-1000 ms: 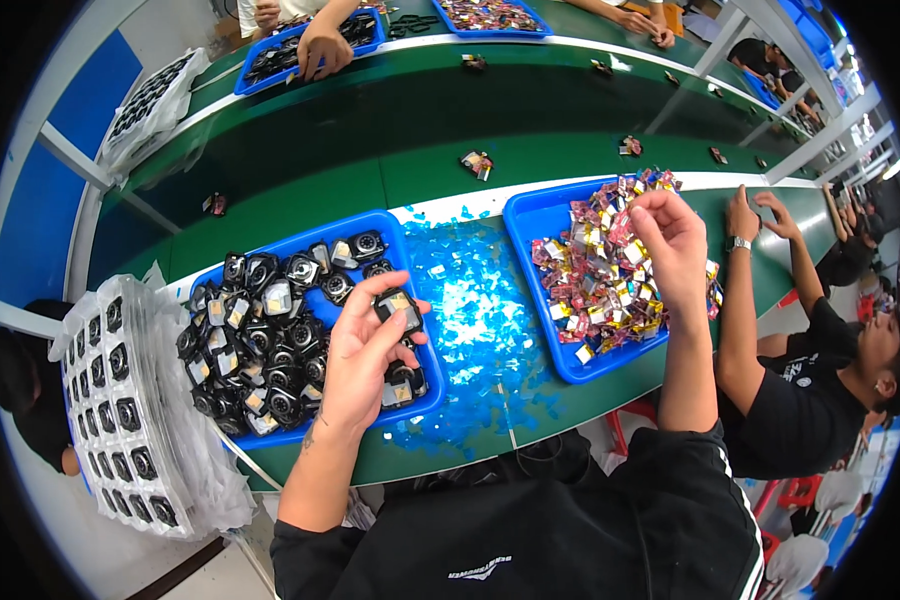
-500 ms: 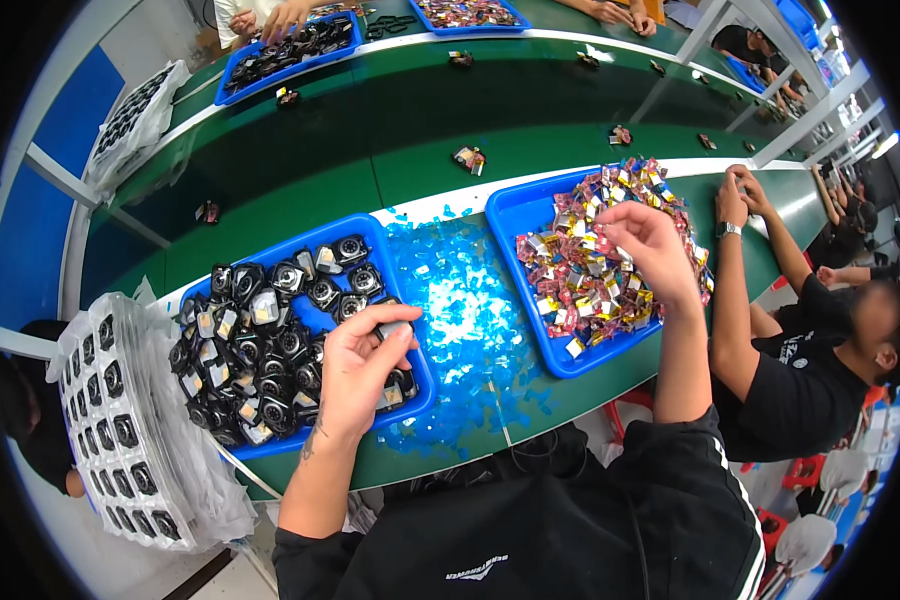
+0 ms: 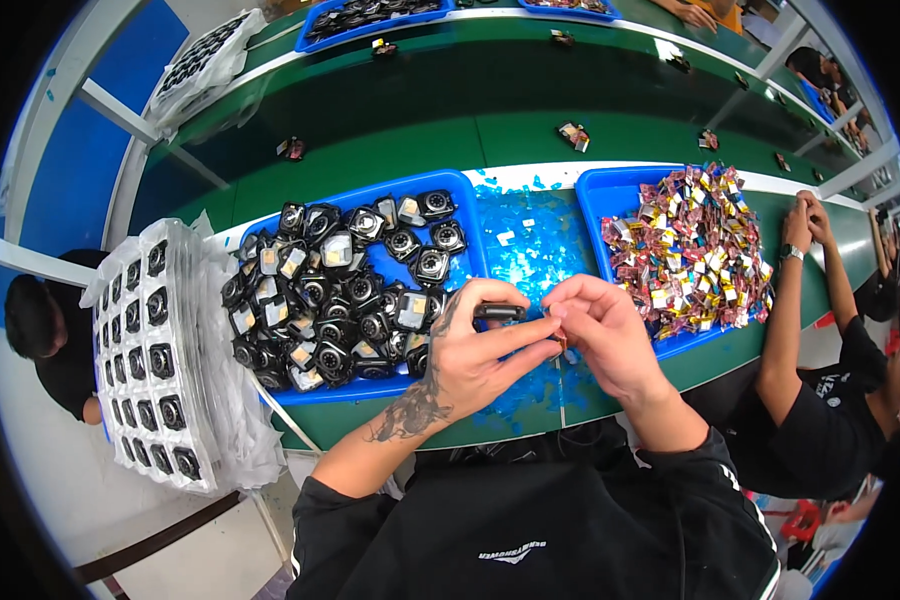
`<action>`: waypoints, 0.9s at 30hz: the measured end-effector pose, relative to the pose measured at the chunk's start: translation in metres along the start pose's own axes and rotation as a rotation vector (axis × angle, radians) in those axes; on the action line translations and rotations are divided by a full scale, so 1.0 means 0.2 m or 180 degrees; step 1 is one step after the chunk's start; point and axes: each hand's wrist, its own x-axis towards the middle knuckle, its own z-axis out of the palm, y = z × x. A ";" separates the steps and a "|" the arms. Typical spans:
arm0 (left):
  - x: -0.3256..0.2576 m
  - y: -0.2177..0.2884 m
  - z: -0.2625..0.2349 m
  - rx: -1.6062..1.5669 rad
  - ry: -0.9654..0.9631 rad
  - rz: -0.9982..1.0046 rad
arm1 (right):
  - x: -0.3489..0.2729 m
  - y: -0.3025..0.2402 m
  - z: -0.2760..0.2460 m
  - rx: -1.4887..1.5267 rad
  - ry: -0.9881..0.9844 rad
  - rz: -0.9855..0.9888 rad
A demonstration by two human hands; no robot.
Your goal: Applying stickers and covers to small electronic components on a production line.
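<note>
My left hand [image 3: 470, 345] grips a black watch case [image 3: 499, 312], held edge-on between thumb and fingers. Fingertips of my right hand [image 3: 610, 330] are pinched together against the left fingertips, beside the case. A tiny orange-brown bit shows below them; what the right hand holds is too small and hidden to name. Both hands hover above blue film scraps [image 3: 530, 235] strewn over the green table. On the left, a blue tray [image 3: 478, 225] holds many black watch cases [image 3: 355, 285]. The blue tray [image 3: 592, 215] on the right is heaped with small pink, yellow and white parts [image 3: 695, 255].
Clear plastic trays of watch cases [image 3: 150, 350] are stacked at the far left. Beyond the trays runs a green conveyor belt [image 3: 410, 145] with scattered parts [image 3: 574, 137]. A co-worker's forearms [image 3: 790, 290] rest on the table at the right. Metal posts [image 3: 120, 110] rise at the left.
My hands have come together from the two trays, the left moving right with the watch case, the right moving left and down off the pile. The view has shifted, so the scene sits further right.
</note>
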 end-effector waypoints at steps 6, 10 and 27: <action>0.02 0.01 -0.04 0.0149 -0.0167 0.0091 | 0.00 0.02 0.00 0.0097 -0.0173 0.0275; 0.02 -0.01 -0.06 0.0029 -0.0338 0.0082 | -0.01 0.05 0.01 0.0256 -0.0194 0.0464; 0.04 0.02 -0.09 -0.0883 -0.1158 -0.1302 | -0.01 -0.25 0.01 -0.2058 -0.0748 -0.0116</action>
